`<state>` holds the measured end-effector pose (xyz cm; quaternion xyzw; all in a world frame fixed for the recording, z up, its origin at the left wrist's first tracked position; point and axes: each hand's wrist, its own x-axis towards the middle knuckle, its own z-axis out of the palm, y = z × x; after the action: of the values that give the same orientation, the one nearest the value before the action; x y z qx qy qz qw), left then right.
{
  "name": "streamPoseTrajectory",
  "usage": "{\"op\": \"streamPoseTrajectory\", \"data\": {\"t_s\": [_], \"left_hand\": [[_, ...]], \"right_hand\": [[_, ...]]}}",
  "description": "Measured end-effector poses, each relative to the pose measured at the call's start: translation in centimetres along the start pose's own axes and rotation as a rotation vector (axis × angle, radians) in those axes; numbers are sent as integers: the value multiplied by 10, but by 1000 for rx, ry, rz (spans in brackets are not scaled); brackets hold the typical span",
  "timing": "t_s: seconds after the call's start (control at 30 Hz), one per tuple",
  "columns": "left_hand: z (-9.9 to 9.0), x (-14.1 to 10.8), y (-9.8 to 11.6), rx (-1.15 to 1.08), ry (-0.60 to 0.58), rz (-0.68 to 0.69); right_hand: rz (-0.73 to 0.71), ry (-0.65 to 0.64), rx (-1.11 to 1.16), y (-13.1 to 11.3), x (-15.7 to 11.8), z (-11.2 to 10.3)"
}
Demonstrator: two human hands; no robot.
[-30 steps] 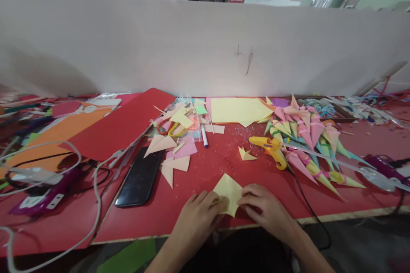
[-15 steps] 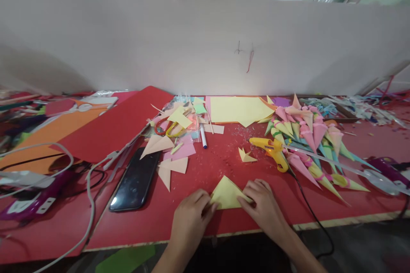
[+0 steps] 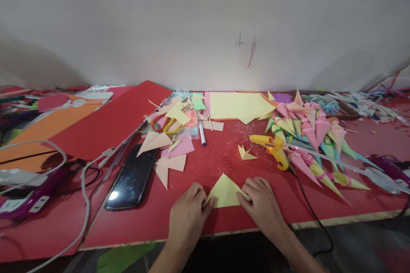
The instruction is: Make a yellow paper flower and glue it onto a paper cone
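A pale yellow sheet of paper, folded to a triangle with its point away from me, lies at the front of the red table. My left hand pinches its left corner between thumb and curled fingers. At the opposite corner my right hand grips the paper the same way, thumb on top. Beyond the sheet sits a small yellow folded paper scrap. To its right a yellow glue gun rests on its side, its black cord running down over the table edge.
Several paper cones are heaped at the right. A black phone lies at the left, near paper offcuts, scissors and a marker. Yellow sheets lie at the back before a white partition. A white cable crosses the left side.
The camera view has tilted down slightly. Both hands still hold the paper's corners, and the left hand has shifted slightly outward; the folded sheet looks nearly the same.
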<state>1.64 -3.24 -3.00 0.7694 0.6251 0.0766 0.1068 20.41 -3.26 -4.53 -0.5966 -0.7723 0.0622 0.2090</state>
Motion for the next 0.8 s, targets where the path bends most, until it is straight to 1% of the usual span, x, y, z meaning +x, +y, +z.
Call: {"op": "streamPoseTrajectory", "data": {"t_s": [0.2, 0.37, 0.5, 0.57, 0.67, 0.73, 0.8], "left_hand": [[-2, 1, 1, 46, -5, -21], [-3, 2, -1, 88, -6, -33], [-4, 3, -5, 102, -39, 2], [-5, 5, -10, 88, -81, 46], [-11, 8, -20, 34, -144, 148], [-17, 10, -26, 5, -161, 227], [-23, 13, -31, 9, -168, 335]], "right_hand": [[5, 59, -94, -4, 2, 0], [17, 61, -158, -5, 4, 2], [20, 56, -188, -5, 5, 4], [18, 55, -203, -5, 5, 4], [20, 62, -219, -6, 5, 4], [20, 64, -219, -6, 4, 4], [23, 51, -216, -6, 4, 4]]}}
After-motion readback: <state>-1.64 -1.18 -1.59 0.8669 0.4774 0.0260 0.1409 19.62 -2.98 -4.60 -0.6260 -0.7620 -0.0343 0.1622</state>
